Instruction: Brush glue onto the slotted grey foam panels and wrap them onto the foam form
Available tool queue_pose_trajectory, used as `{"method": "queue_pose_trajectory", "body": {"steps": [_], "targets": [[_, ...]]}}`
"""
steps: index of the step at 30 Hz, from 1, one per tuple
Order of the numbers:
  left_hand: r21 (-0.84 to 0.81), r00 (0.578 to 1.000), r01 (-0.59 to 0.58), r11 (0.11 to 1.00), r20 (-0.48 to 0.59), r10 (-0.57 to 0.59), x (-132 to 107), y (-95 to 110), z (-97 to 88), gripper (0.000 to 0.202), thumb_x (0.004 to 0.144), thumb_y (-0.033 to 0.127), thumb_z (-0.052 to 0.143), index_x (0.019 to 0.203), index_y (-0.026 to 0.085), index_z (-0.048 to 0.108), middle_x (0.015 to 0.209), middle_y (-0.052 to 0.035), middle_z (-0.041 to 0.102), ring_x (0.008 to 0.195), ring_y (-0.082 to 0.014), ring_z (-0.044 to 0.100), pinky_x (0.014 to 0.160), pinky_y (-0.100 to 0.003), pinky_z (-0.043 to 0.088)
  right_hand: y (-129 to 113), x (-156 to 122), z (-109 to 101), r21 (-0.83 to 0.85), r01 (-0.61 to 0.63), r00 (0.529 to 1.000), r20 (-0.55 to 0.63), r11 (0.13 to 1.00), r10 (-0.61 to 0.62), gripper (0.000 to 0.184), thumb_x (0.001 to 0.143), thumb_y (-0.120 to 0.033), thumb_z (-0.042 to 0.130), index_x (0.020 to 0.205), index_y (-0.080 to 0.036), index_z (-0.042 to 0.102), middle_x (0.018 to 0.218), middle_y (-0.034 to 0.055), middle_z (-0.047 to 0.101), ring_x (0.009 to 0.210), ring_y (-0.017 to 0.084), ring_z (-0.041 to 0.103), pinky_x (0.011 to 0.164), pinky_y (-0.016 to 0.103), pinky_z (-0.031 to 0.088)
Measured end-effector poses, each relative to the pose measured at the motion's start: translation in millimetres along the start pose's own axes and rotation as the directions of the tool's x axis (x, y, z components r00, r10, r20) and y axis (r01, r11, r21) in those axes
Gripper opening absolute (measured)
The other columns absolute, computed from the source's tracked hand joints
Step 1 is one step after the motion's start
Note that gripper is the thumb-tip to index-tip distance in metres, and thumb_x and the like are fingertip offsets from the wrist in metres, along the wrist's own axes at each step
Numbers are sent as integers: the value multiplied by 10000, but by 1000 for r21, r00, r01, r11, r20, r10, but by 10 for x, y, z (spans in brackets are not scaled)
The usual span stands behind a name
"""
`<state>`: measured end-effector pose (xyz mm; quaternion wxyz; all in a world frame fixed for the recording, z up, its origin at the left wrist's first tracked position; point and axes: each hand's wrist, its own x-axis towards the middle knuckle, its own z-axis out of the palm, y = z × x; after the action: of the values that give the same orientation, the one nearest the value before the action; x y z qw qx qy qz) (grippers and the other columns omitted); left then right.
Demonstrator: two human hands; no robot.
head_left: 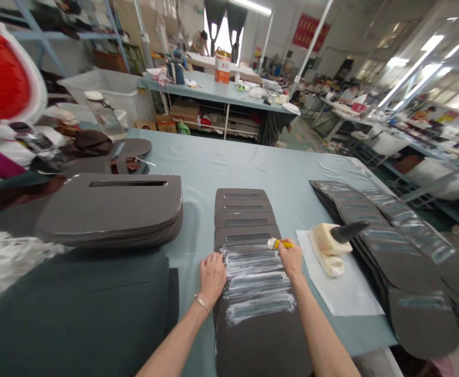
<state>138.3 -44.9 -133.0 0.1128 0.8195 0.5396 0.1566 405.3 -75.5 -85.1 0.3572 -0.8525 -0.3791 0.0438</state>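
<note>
Clenching a small yellow-handled brush (pixel 282 244), the right hand (pixel 291 260) sits at the far edge of the white adhesive streaks (pixel 255 283) on a dark grey slotted panel (pixel 262 343). The brush's white-clogged bristles (pixel 271 243) point left, across the panel's width and just beyond the hand's fingertips. The left hand (pixel 212 278) has a released grip: it lies open and palm down on the panel's left side, at the edge of the streaks, with a thin bracelet (pixel 201 302) on its wrist.

The panel's long axis runs straight away from the person, and its slots and white streaks lie crosswise. Both hands rest on its far half, with the right hand farther along and the left slightly nearer the person. Beyond the panel's far end, more slotted panels (pixel 245 208) overlap in a fanned row.

To the panel's right, a cream-crusted pot (pixel 326 242) with a black handle (pixel 349 231) jutting from it stands on a white paper sheet (pixel 341 288). Past that sheet, a long fan of similar panels (pixel 386 246) lies on the pale blue bench (pixel 253 167). To the panel's left sits a thick stack of rounded grey pieces (pixel 109 212), and a dark sheet (pixel 72 314) lies nearer the person.
</note>
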Motion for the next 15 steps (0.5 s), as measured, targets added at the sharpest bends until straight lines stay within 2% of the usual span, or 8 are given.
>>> {"method": "queue_pose_trajectory", "body": {"steps": [3, 6, 8, 11, 13, 15], "targets": [[-44, 1000, -7, 999, -15, 7, 22, -59, 14, 263, 875, 131, 358, 1026, 197, 564, 970, -77, 579, 975, -221, 510, 852, -358, 369, -50, -53, -124, 64, -49, 999, 6, 997, 48, 321, 704, -413, 476, 790, -175, 674, 530, -3, 598, 509, 156, 537, 529, 239, 364], [-181, 1000, -10, 983, -19, 7, 76, -199, 38, 280, 909, 201, 321, 1042, 184, 567, 958, -75, 604, 947, -205, 544, 831, -326, 396, 138, -58, -498, 92, -180, 975, -117, 979, 190, 338, 691, -410, 486, 798, -155, 680, 504, 7, 598, 512, 174, 566, 534, 244, 382], [-276, 1000, 4, 961, -25, -11, 121, -329, 45, 307, 924, 278, 301, 1031, 171, 568, 961, -78, 620, 928, -197, 563, 829, -305, 407, 393, -35, -887, 42, -273, 928, -253, 961, 275, 344, 687, -404, 482, 775, -141, 685, 504, 29, 605, 533, 194, 584, 546, 256, 391], [-317, 996, 92, 944, 48, -81, 160, -514, 25, 337, 918, 349, 288, 954, 185, 581, 951, -69, 648, 888, -200, 589, 791, -294, 415, 792, 9, -1466, -16, -435, 800, -466, 900, 378, 335, 678, -372, 475, 755, -126, 689, 529, 65, 625, 589, 230, 607, 582, 281, 402], [-308, 976, 191, 932, 160, -147, 157, -592, -4, 336, 899, 393, 311, 922, 209, 591, 911, -47, 667, 824, -200, 607, 718, -284, 414, 987, 50, -1709, -13, -497, 741, -526, 868, 417, 322, 668, -345, 477, 745, -116, 690, 519, 78, 621, 611, 247, 616, 609, 296, 411], [-274, 943, 272, 922, 265, -200, 140, -630, -26, 343, 875, 448, 337, 900, 232, 603, 854, -29, 676, 759, -203, 614, 659, -278, 401, 1110, 103, -1790, 1, -506, 735, -523, 863, 431, 310, 661, -332, 486, 727, -108, 689, 496, 82, 611, 603, 250, 620, 623, 301, 420]]}}
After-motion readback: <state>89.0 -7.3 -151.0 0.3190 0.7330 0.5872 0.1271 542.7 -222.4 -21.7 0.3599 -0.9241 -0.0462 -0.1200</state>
